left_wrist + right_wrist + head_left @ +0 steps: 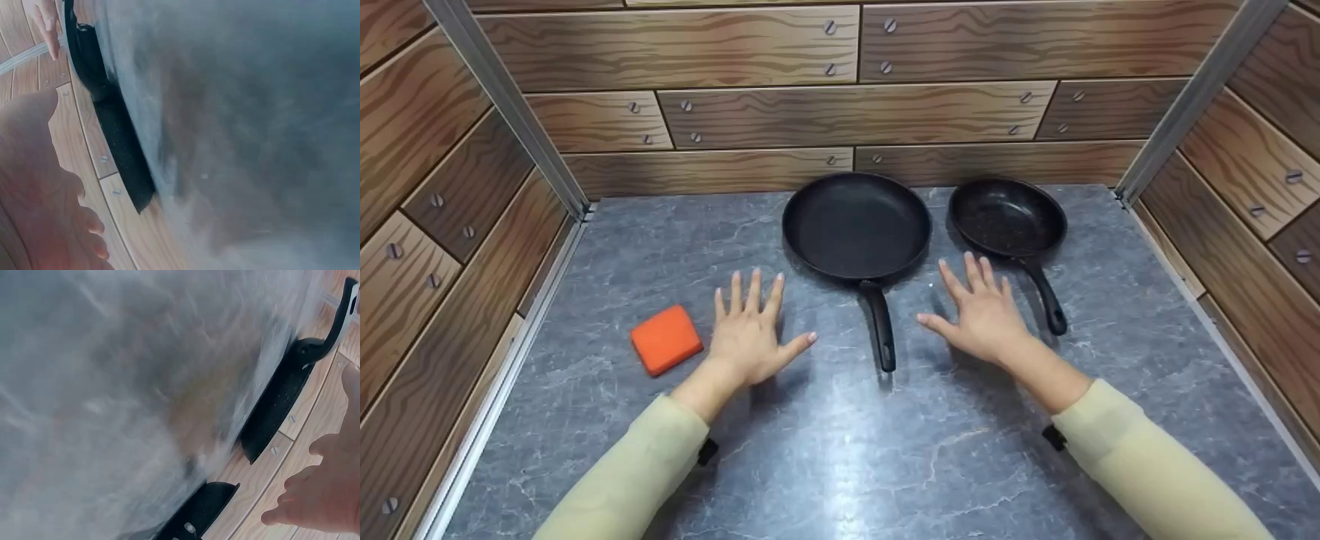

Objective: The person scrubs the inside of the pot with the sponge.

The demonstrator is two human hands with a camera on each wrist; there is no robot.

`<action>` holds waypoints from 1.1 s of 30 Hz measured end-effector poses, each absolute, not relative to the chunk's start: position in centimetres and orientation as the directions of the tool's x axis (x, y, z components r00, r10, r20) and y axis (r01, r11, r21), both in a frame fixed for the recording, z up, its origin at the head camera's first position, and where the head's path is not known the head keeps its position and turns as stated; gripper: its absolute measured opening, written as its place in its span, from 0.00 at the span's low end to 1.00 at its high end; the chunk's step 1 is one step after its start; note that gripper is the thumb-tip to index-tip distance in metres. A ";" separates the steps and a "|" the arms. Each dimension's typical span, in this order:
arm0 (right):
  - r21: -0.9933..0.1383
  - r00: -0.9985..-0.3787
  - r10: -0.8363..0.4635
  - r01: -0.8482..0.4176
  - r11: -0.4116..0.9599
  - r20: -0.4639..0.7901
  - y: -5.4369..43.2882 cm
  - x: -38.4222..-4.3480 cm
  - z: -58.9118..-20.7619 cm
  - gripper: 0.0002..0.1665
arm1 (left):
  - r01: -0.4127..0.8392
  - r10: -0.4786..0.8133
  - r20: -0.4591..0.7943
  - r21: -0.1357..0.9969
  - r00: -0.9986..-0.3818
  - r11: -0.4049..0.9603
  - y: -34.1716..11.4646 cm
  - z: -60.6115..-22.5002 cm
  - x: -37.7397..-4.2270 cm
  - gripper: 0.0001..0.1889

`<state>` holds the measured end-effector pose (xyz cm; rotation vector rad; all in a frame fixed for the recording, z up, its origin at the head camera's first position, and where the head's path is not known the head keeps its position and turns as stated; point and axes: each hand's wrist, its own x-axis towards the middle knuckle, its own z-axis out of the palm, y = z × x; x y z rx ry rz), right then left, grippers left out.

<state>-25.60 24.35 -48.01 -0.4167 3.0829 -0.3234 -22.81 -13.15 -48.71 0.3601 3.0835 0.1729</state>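
Observation:
Both bare hands are held palm down over the grey table with straight, spread fingers, holding nothing. My left hand [746, 337] is between a square orange pad [666, 340], perhaps a sponge or folded cloth, and the large black frying pan [856, 225]. That pan's handle [879, 326] points toward me, between the hands. My right hand [981, 315] is nearest the small black frying pan [1009, 217], its fingertips just short of the rim. The small pan's handle [1044, 296] lies to the right of that hand. In the right wrist view, the large pan [275, 402] appears beyond the thumb.
Wood-patterned panels [765, 116] wall in the back and both sides. Metal corner posts [510, 105] and side rails edge the marbled grey tabletop [840, 450]. Both pans stand close to the back wall.

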 end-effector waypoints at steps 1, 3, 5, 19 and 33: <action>-0.208 -0.964 -0.266 -0.263 0.942 0.016 24.3 -26.0 -47.9 0.63 | 0.232 0.235 -0.015 0.115 -0.972 0.966 -13.0 -48.6 -23.3 0.59; -0.212 -0.963 -0.267 -0.264 0.941 0.013 24.1 -26.9 -47.7 0.62 | 0.237 0.239 -0.005 0.122 -0.971 0.964 -12.6 -48.4 -24.4 0.59; -0.205 -0.963 -0.270 -0.266 0.942 0.011 24.0 -27.9 -47.6 0.62 | 0.240 0.242 0.005 0.128 -0.970 0.962 -12.3 -48.2 -25.5 0.58; -0.191 -0.955 -0.294 -0.283 0.940 -0.036 22.5 -33.8 -47.9 0.61 | 0.226 0.230 -0.028 0.101 -0.973 0.969 -10.6 -48.2 -32.2 0.58; -0.190 -0.949 -0.294 -0.270 0.944 -0.113 22.1 -36.2 -49.3 0.57 | 0.157 0.167 -0.138 0.075 -0.976 0.985 -10.0 -49.6 -35.0 0.56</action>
